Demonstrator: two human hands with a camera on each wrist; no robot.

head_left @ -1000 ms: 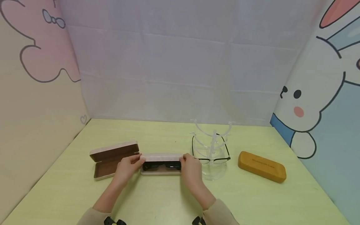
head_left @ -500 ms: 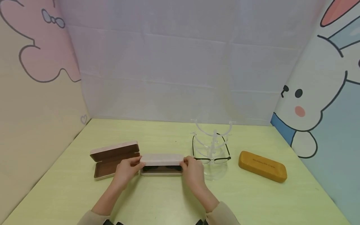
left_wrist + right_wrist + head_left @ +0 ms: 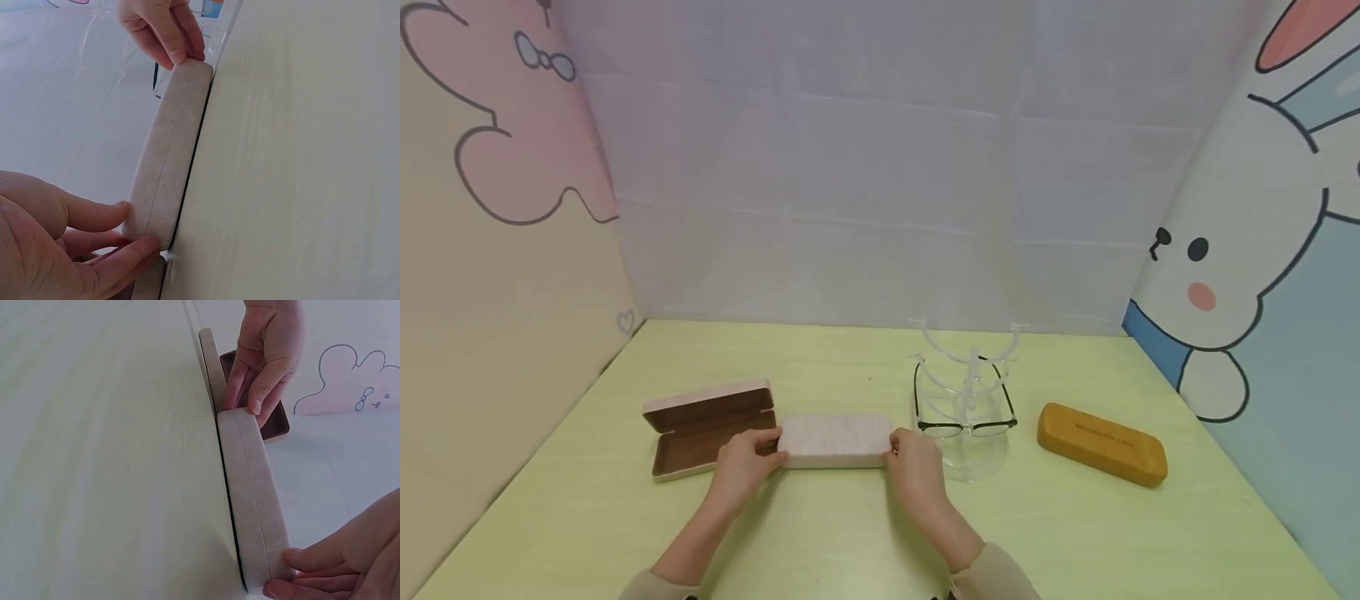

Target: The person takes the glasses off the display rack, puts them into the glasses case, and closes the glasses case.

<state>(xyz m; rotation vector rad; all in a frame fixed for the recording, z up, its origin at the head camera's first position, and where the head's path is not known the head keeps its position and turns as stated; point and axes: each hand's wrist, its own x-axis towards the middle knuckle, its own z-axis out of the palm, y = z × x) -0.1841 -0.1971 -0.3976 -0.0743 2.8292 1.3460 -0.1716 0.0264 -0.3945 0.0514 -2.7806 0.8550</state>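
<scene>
Left hand (image 3: pixel 741 467) is pinching the left end of the pale case (image 3: pixel 835 439), thumb and fingers parted only by the width of that end. Right hand (image 3: pixel 917 467) is doing likewise at the right end. Both are having contact; neither is letting go yet.

Pale case is lying flat on the surface (image 3: pixel 835 546), between the two hands. Lid is sitting flush, judging by the thin seam (image 3: pixel 172 147) showing in both wrist views. Shutting is looking complete, or nearly so; release is remaining. Contents are not showing, so cannot tell what it is holding.

Left of the pale case, close beside its end: open case (image 3: pixel 707 435), lid tilting up, brown lining showing. Cannot tell whether the two are touching. This one is standing unclosed.

Right of the pale case, just past the right hand: clear stand (image 3: pixel 972 387), bearing glasses (image 3: pixel 985 429) with dark upper rims. These are not being handled.

Farther right of the pale case, beyond the stand: yellow case (image 3: pixel 1102 444), lying closed at a slant, nobody touching it.
</scene>
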